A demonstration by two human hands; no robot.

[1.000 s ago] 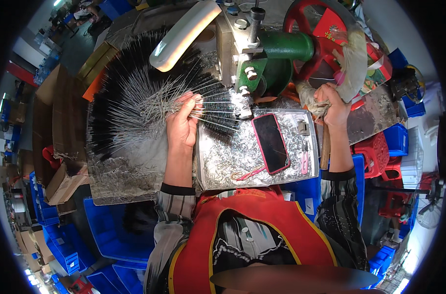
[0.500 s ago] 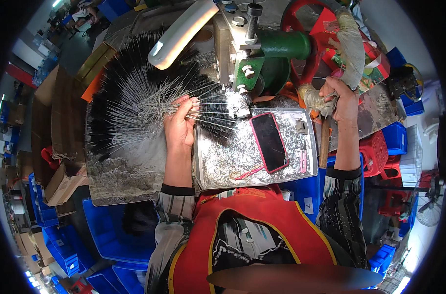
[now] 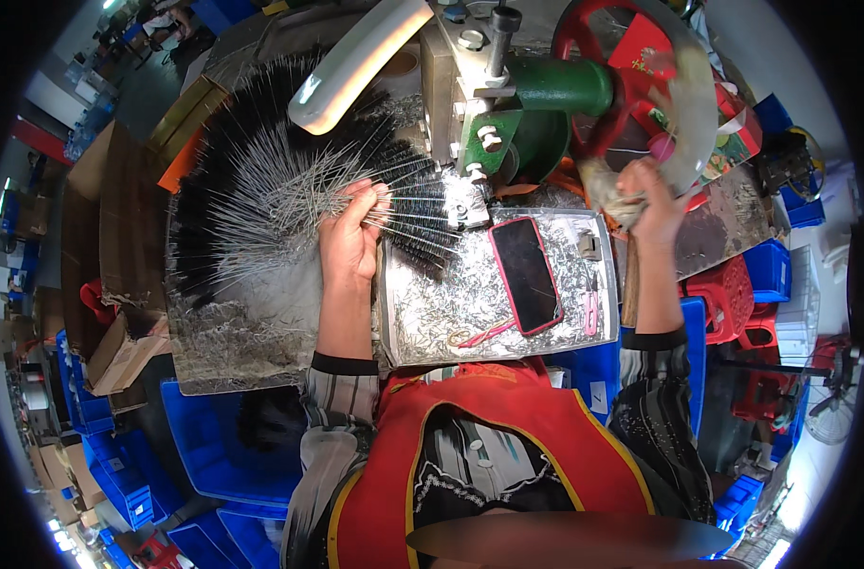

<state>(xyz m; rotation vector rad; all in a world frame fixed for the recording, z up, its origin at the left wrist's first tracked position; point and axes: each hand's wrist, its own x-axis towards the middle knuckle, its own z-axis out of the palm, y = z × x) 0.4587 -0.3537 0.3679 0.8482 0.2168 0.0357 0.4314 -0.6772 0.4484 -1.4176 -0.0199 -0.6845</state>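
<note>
My left hand (image 3: 349,242) is closed in a pinch on the thin wire stems of several black-bristled wire brushes (image 3: 394,201). These fan out towards the metal jaw (image 3: 467,199) of a green hand press (image 3: 560,87). Behind that hand lies a big pile of similar brushes (image 3: 271,185), wire stems inward and black bristles around the outside. On the right, my right hand (image 3: 655,209) is closed at the cloth-wrapped rim of the press's red handwheel (image 3: 624,106). Motion smears the hand and rim, and its fingers are partly hidden.
A shallow tray (image 3: 386,327) of wire scraps sits before the press, holding a red-cased phone (image 3: 529,275) and a pink-handled tool (image 3: 590,311). A white lamp (image 3: 356,68) overhangs the pile. Cardboard boxes (image 3: 128,228) stand left; blue bins (image 3: 214,455) sit below the table edge.
The handwheel has turned and its rim is now blurred. My right hand has shifted slightly left and down with it. My left hand keeps its hold on the brushes in nearly the same place.
</note>
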